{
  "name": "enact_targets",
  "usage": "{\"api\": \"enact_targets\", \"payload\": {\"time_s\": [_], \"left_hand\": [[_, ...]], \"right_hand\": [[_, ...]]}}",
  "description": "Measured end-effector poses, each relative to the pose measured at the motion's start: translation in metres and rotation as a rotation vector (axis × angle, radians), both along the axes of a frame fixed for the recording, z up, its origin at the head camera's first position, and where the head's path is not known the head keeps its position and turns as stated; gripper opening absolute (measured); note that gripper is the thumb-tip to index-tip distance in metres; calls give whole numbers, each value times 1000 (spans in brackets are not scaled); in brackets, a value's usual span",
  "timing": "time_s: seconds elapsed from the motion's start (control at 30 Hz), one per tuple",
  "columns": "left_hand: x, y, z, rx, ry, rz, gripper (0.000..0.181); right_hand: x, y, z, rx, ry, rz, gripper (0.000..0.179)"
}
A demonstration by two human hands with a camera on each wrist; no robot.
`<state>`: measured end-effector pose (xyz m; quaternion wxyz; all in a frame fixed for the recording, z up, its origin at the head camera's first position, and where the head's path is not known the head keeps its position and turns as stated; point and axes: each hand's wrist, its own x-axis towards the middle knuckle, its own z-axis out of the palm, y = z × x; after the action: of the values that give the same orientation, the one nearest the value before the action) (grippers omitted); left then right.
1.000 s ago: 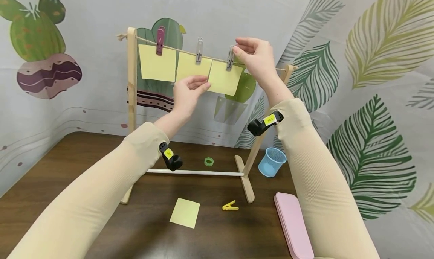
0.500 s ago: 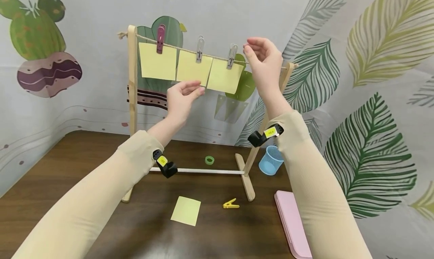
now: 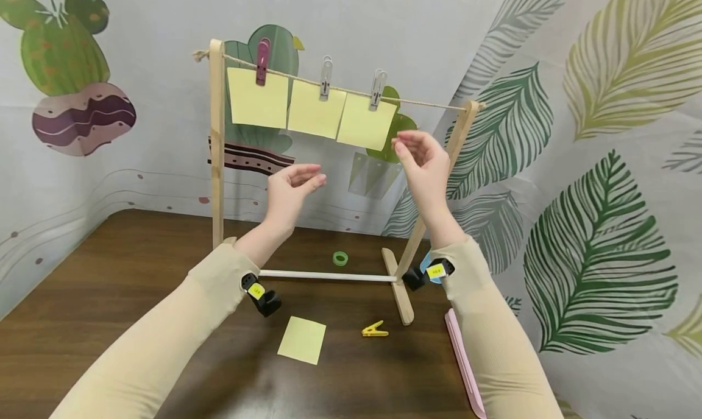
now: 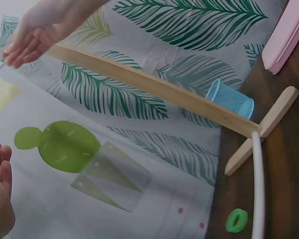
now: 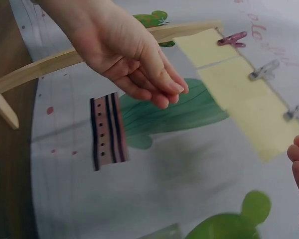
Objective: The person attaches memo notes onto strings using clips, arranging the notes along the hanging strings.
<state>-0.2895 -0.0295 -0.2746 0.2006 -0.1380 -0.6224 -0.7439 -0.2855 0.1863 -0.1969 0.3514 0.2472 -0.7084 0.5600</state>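
Three yellow paper squares hang side by side from a cord strung on a wooden frame. A dark pink clothespin clips the left paper. Clear clothespins hold the middle paper and the right paper; the rightmost clear clothespin also shows in the right wrist view. Below the middle paper floats my left hand, fingers relaxed and touching nothing. Beside the right paper's lower right corner is my right hand, loosely bent, with nothing in it.
On the brown table lie another yellow paper, a yellow clothespin and a green tape roll. A white rod joins the frame's feet. A blue mesh cup and a pink case stand at the right.
Both hands have come away from the hanging papers and moved down. The right hand has let go of the rightmost clear clothespin, which stays clipped on the cord.
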Motion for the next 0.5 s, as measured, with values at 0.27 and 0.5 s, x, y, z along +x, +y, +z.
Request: {"api": "enact_targets", "payload": {"time_s": [0.27, 0.5], "left_hand": [[2, 1, -38, -24, -61, -9, 27], [4, 5, -74, 25, -167, -16, 27]], "right_hand": [[-1, 23, -59, -77, -103, 19, 20], [-2, 41, -111, -147, -201, 48, 23]]}}
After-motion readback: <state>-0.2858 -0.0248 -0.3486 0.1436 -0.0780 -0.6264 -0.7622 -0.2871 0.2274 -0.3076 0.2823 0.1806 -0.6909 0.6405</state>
